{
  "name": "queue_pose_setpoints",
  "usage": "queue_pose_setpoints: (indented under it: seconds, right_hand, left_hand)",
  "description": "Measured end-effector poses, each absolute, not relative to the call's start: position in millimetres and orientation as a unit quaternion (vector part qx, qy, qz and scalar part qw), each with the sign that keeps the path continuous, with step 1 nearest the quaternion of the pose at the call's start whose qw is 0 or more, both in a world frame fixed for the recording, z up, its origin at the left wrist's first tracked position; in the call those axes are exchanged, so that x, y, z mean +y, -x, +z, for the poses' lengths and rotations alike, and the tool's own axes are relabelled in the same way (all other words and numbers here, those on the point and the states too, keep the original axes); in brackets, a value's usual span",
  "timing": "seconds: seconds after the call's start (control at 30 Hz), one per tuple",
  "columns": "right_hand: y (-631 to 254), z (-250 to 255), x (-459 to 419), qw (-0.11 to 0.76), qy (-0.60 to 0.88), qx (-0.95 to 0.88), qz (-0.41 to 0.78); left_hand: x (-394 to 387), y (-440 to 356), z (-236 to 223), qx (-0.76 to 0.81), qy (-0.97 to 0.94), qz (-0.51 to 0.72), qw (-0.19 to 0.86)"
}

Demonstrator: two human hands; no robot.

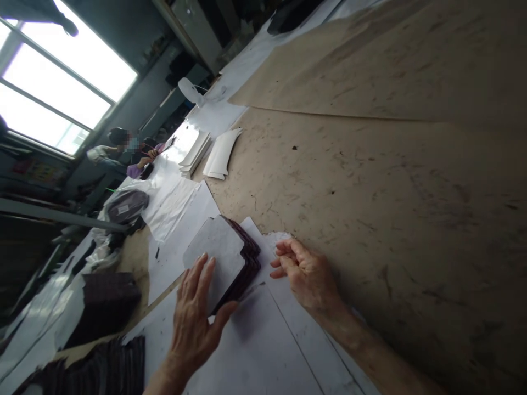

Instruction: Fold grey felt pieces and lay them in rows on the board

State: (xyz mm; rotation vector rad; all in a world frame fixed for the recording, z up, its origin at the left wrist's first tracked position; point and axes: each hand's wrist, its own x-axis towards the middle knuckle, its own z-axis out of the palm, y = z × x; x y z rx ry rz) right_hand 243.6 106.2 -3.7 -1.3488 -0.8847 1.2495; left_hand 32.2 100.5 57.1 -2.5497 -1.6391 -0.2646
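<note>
A stack of dark, notched pieces with a pale grey top sheet [218, 249] lies on white paper in front of me. My left hand [195, 312] rests on its near left part, fingers stretched out on top and thumb spread along the near edge. To the right of the stack, apart from it, is my right hand [307, 271]. Its fingers are curled in a loose pinch, and whatever may be between them is hidden. Just beyond those fingertips lies a whitish, frayed paper edge [280, 237].
Cut white card pieces [222, 153] and a white stack [194, 153] lie farther off. Brown paper [370, 181] covers the right side. Dark stacks [109, 302] stand at left, near a grey bundle [127, 206]. A co-worker [134, 153] sits beyond the table's left edge.
</note>
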Motion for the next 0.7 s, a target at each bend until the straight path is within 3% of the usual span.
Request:
queue_pose_setpoints:
  seconds: [0.13, 0.33, 0.7]
  right_hand:
    - [-242, -6, 104, 0.495, 0.574, -0.466, 0.456]
    - [-241, 4, 104, 0.388, 0.538, -0.624, 0.413]
    - [-234, 2, 102, 0.35, 0.571, -0.632, 0.389]
  left_hand:
    - [93, -47, 40, -0.559, 0.82, -0.108, 0.051]
    - [91, -52, 32, -0.603, 0.787, -0.132, 0.028]
    - [90, -47, 35, -0.63, 0.765, -0.133, 0.004]
